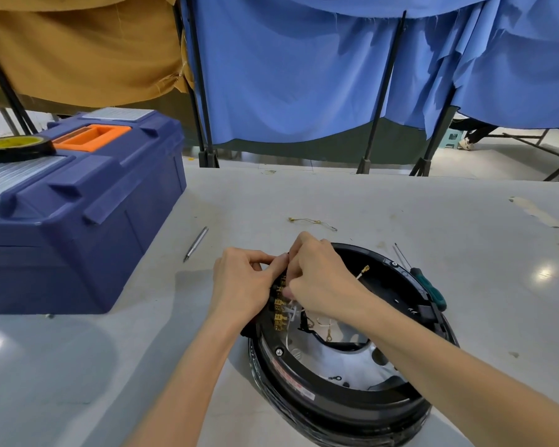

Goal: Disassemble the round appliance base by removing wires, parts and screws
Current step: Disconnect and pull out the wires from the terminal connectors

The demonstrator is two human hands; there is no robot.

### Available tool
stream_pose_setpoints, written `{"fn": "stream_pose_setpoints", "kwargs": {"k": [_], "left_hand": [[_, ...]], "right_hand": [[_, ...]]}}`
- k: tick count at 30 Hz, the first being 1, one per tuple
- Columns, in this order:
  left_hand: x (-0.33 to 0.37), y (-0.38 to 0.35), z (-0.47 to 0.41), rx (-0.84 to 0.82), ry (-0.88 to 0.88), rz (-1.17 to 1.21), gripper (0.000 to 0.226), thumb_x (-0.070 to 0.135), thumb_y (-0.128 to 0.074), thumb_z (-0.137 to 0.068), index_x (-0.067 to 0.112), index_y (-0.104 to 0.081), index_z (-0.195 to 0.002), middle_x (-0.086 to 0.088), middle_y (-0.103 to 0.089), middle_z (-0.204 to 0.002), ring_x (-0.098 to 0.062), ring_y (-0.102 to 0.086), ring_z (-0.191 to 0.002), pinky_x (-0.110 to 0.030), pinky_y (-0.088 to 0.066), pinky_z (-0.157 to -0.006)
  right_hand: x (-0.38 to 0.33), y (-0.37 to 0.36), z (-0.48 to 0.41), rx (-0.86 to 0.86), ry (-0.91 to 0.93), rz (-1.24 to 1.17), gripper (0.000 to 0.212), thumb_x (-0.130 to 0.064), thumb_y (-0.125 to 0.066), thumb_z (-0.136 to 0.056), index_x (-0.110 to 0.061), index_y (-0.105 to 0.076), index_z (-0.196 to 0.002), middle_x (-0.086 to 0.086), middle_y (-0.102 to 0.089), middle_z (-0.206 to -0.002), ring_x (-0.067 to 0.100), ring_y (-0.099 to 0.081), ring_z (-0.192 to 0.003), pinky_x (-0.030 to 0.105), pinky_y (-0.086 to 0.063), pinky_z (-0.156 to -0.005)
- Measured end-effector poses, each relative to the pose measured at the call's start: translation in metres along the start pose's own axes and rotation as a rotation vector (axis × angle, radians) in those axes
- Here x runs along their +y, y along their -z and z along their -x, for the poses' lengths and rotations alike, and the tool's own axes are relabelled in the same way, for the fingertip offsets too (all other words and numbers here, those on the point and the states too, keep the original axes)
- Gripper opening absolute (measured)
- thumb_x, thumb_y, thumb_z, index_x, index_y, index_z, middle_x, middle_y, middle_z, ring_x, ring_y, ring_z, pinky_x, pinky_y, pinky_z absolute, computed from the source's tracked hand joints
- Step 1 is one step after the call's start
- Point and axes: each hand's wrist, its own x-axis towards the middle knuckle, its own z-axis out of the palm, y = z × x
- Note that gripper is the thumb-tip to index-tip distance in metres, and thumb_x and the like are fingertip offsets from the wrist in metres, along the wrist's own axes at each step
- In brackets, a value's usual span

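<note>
Person's two slim forearms, bare along their whole visible length, left grip bare, right grip bare, slender fingers, knuckles pronounced on both, wrists uncovered

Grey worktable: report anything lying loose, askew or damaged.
A thin wire with brass terminals lies loose beyond the black round appliance base. A green-handled screwdriver rests slanted against the base's right rim. A ragged pale patch mars the grey worktable at far right.
</note>
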Motion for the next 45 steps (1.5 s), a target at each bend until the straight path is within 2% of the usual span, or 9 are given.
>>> {"fn": "stream_pose_setpoints", "kwargs": {"k": [12, 19, 23, 28, 30, 33, 37, 41, 45], "left_hand": [[0.003, -0.001, 0.001, -0.002, 0.005, -0.002, 0.021, 0.039, -0.073, -0.083, 0.023, -0.078, -0.07, 0.008, -0.038, -0.031, -0.009, -0.036, -0.035, -0.017, -0.027, -0.04], [0.004, -0.001, 0.001, 0.016, 0.004, -0.007, 0.02, 0.038, -0.075, -0.081, 0.022, -0.078, -0.069, 0.008, -0.039, -0.03, -0.009, -0.037, -0.035, -0.016, -0.028, -0.04], [0.004, -0.002, 0.001, 0.017, 0.008, -0.012, 0.02, 0.039, -0.074, -0.081, 0.024, -0.077, -0.068, 0.008, -0.036, -0.031, -0.01, -0.035, -0.036, -0.018, -0.028, -0.041], [0.005, -0.002, 0.003, 0.022, 0.012, -0.009, 0.02, 0.039, -0.075, -0.08, 0.024, -0.077, -0.067, 0.008, -0.037, -0.031, -0.01, -0.035, -0.035, -0.017, -0.029, -0.041], [0.004, -0.002, 0.003, 0.022, 0.012, -0.007, 0.02, 0.039, -0.075, -0.08, 0.024, -0.077, -0.067, 0.008, -0.037, -0.031, -0.009, -0.036, -0.035, -0.016, -0.03, -0.041], [0.004, -0.002, 0.003, 0.014, 0.009, -0.014, 0.02, 0.04, -0.074, -0.081, 0.025, -0.077, -0.068, 0.009, -0.038, -0.031, -0.009, -0.036, -0.034, -0.016, -0.03, -0.041], [0.003, -0.002, 0.004, 0.024, 0.022, -0.039, 0.02, 0.045, -0.074, -0.079, 0.028, -0.077, -0.069, 0.009, -0.039, -0.032, -0.008, -0.038, -0.036, -0.016, -0.025, -0.04], [0.004, -0.001, 0.004, 0.054, 0.054, -0.121, 0.026, 0.053, -0.071, -0.078, 0.029, -0.077, -0.07, 0.006, -0.039, -0.033, -0.009, -0.038, -0.039, -0.024, -0.025, -0.046], [0.005, -0.002, 0.005, 0.051, 0.109, -0.178, 0.029, 0.054, -0.067, -0.08, 0.029, -0.076, -0.069, 0.007, -0.036, -0.032, -0.017, -0.039, -0.049, -0.025, -0.026, -0.046]], "right_hand": [[0.0, 0.002, -0.002, 0.01, -0.061, -0.079, 0.007, 0.003, -0.062, -0.077, -0.002, -0.061, -0.073, 0.006, -0.051, -0.108, 0.029, -0.049, -0.102, 0.025, -0.033, -0.063], [0.006, 0.007, 0.006, -0.046, -0.131, -0.132, 0.015, 0.002, -0.07, -0.071, -0.007, -0.059, -0.074, 0.007, -0.06, -0.101, 0.019, -0.06, -0.079, 0.024, -0.042, -0.055], [0.006, 0.012, 0.006, -0.105, -0.122, -0.111, 0.021, -0.003, -0.073, -0.074, -0.013, -0.063, -0.059, 0.004, -0.06, -0.067, 0.01, -0.052, -0.056, 0.017, -0.034, -0.047], [0.011, 0.017, 0.013, -0.059, -0.066, -0.184, 0.009, -0.013, -0.083, -0.07, -0.013, -0.074, -0.065, -0.001, -0.064, -0.057, -0.001, -0.05, -0.042, 0.008, -0.033, -0.042], [0.012, 0.02, 0.015, -0.031, -0.023, -0.202, 0.009, -0.013, -0.083, -0.069, -0.014, -0.074, -0.066, 0.004, -0.069, -0.065, 0.002, -0.056, -0.05, 0.013, -0.042, -0.048], [0.013, 0.023, 0.019, 0.0, 0.029, -0.238, 0.009, -0.012, -0.083, -0.067, -0.016, -0.075, -0.066, 0.0, -0.072, -0.086, 0.012, -0.067, -0.079, 0.027, -0.056, -0.075], [0.01, 0.019, 0.025, -0.053, 0.08, -0.108, 0.009, -0.019, -0.084, -0.068, -0.02, -0.075, -0.069, -0.021, -0.059, -0.098, -0.006, -0.052, -0.09, 0.002, -0.037, -0.071], [0.005, 0.015, 0.027, -0.043, 0.074, 0.007, 0.007, -0.023, -0.08, -0.074, -0.019, -0.075, -0.076, -0.008, -0.058, -0.119, 0.013, -0.044, -0.113, 0.033, -0.043, -0.09], [0.001, 0.016, 0.025, -0.101, 0.061, 0.024, 0.005, -0.02, -0.077, -0.075, -0.016, -0.074, -0.074, 0.002, -0.066, -0.111, 0.018, -0.056, -0.106, 0.033, -0.048, -0.085]]}}
